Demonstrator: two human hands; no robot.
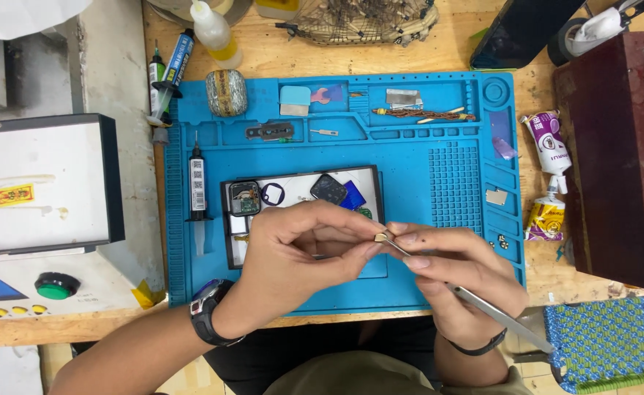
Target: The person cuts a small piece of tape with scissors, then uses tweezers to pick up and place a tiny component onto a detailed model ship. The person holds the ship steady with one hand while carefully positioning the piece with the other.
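Note:
My left hand (303,252) hovers over the blue work mat (409,190), its fingers curled and pinching a tiny part (378,236) at the fingertips. My right hand (457,274) holds metal tweezers (483,303) whose tip meets that same small part. Beneath the hands lies a white tray with a dark rim (300,175). It carries an opened square watch body (244,197), a dark ring (272,194), a dark square module (328,189) and a blue piece (352,196).
A syringe-like tube (197,186) lies on the mat's left side. A roll of tape (227,93), small metal parts and a wire bundle (424,113) sit in the mat's top compartments. Glue tubes (548,175) lie right of the mat, a white machine (40,190) at left.

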